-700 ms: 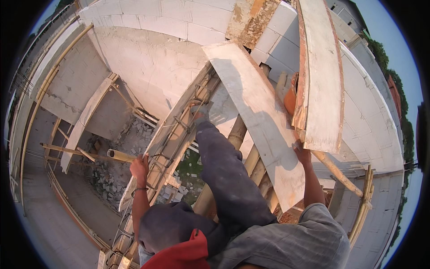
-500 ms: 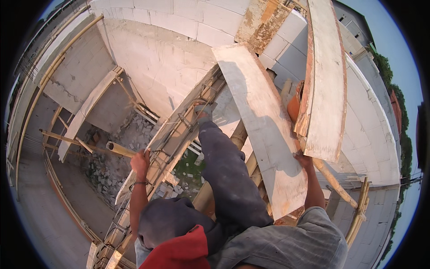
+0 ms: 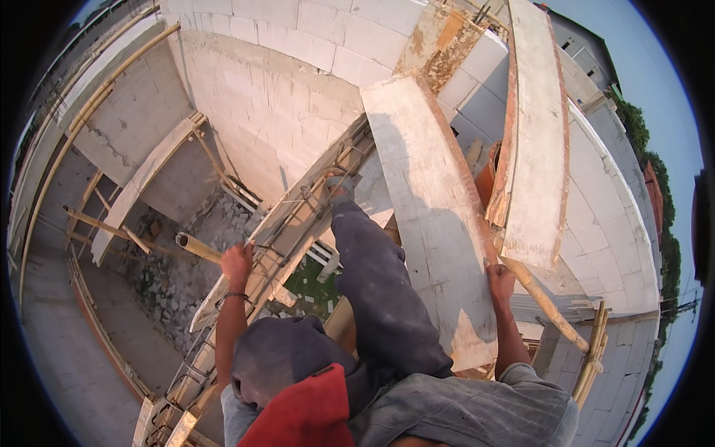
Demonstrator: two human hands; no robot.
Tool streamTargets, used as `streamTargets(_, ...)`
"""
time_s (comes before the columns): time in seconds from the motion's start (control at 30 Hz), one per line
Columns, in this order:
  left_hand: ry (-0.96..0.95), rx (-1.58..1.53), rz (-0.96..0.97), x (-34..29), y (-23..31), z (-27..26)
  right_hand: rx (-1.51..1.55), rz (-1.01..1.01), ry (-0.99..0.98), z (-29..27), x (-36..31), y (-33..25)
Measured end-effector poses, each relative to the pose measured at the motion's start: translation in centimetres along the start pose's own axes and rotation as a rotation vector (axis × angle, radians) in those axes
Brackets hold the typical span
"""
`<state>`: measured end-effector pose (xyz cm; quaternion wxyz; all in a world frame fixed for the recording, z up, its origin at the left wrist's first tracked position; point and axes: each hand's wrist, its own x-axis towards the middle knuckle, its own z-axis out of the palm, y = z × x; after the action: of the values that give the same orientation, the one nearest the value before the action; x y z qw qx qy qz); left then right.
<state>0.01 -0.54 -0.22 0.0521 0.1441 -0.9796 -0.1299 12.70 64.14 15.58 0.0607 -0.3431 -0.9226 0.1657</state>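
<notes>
My right hand is closed on the right edge of a long, pale plywood board, its fingers partly hidden by the wood. The board slants from the wall top down beside my leg, with a shadow across it. My left hand grips the upper edge of a wooden formwork board, which runs along a narrow channel with a steel rebar cage inside. Just left of that hand juts the end of a bamboo pole. My foot rests at the channel farther up.
A second long board leans at the right, over an orange object. Bamboo poles slope beneath it. Left of the channel is a deep drop to rubble. White block walls rise behind.
The plywood board's lower end has swung left toward my leg, covering bamboo that showed before. My right hand has moved slightly down with its grip on the edge. My left hand stays put.
</notes>
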Motion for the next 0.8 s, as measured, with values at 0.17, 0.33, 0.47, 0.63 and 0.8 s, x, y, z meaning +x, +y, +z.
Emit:
streamTargets(0.17, 0.050, -0.073, 0.013, -0.2, -0.2, 0.4, 0.089, 0.084, 0.010, 2.0, 0.6, 2.0)
streamTargets(0.33, 0.044, -0.062, 0.029, -0.4, -0.1, 0.2, -0.175, -0.090, 0.173, 6.7, 0.7, 4.3)
streamTargets(0.47, 0.023, -0.021, 0.025, -0.3, 0.3, -0.1, -0.437, -0.294, 0.347, 6.8, -1.6, -1.0)
streamTargets(0.63, -0.085, -0.026, -0.035, -0.4, 0.4, -0.6, 0.607, -0.604, -0.063, -0.4, -5.9, -18.6)
streamTargets(0.8, -0.104, -0.072, -0.031, -0.4, 0.4, -0.9, 0.559, -1.209, -0.472, 2.8, -9.8, -37.7)
